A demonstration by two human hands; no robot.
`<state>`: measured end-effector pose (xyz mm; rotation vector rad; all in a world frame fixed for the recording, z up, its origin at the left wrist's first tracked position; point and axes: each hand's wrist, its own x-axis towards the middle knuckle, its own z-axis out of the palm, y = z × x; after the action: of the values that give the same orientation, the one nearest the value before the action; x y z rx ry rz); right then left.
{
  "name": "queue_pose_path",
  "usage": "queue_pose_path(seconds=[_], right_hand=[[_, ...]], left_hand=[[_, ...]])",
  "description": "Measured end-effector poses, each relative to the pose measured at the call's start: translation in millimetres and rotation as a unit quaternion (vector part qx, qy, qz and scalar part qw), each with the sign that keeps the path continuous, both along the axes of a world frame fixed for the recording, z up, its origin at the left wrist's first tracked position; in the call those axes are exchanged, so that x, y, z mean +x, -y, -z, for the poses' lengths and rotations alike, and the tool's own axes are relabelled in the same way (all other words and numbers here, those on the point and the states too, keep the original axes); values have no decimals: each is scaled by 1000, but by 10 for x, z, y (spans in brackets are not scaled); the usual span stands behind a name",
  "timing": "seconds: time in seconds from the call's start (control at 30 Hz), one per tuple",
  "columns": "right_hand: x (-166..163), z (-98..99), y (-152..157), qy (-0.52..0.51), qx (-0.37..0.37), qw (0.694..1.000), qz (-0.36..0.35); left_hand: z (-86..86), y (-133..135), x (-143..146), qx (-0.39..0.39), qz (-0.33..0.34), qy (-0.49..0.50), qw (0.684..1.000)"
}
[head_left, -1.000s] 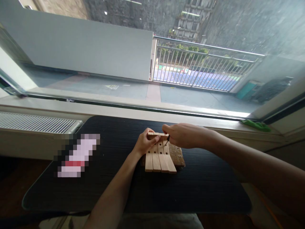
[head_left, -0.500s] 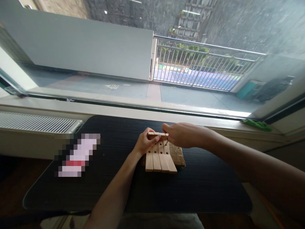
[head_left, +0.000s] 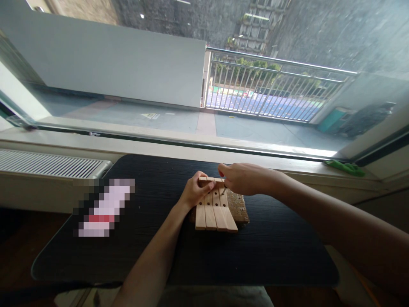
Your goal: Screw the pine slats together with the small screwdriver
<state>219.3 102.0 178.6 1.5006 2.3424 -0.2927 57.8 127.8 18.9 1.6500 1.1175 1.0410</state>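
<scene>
Treat the drilled wooden slats (head_left: 209,217), between left hand (head_left: 195,190) and right hand (head_left: 239,178), as probably light, stiff and smooth, best pinned at the far end, clasped there by the left, with a thin-shafted tool (head_left: 223,192) gripped in the right.

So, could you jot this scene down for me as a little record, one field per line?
Left hand: gripping side-by-side wooden pieces, thumb on top
Right hand: holding a slim tool, its tip at the rightmost piece
Under the wood: rough brown block
Work surface: black table
Table's left side: pixelated pink-and-red item, details hidden
Windowsill, right: green cloth
Beyond the glass: metal railing
</scene>
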Motion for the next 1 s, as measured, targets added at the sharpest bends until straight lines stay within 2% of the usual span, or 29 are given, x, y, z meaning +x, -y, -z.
queue_pose_path(seconds=[0.37, 0.6, 0.73, 1.0], right_hand=[[-57, -5, 3, 16, 3, 999, 37], [-68, -88, 57, 34, 5, 999, -19], [12, -132, 110, 23, 8, 999, -24], [139, -34, 166, -51, 50, 996, -55]], left_hand=[[-15, 14, -1, -9, 1, -1, 1000], [1, 5, -2, -9, 0, 0, 1000], [3, 11, 6, -20, 1, 2, 1000], [-10, 17, 2, -19, 5, 9, 1000]])
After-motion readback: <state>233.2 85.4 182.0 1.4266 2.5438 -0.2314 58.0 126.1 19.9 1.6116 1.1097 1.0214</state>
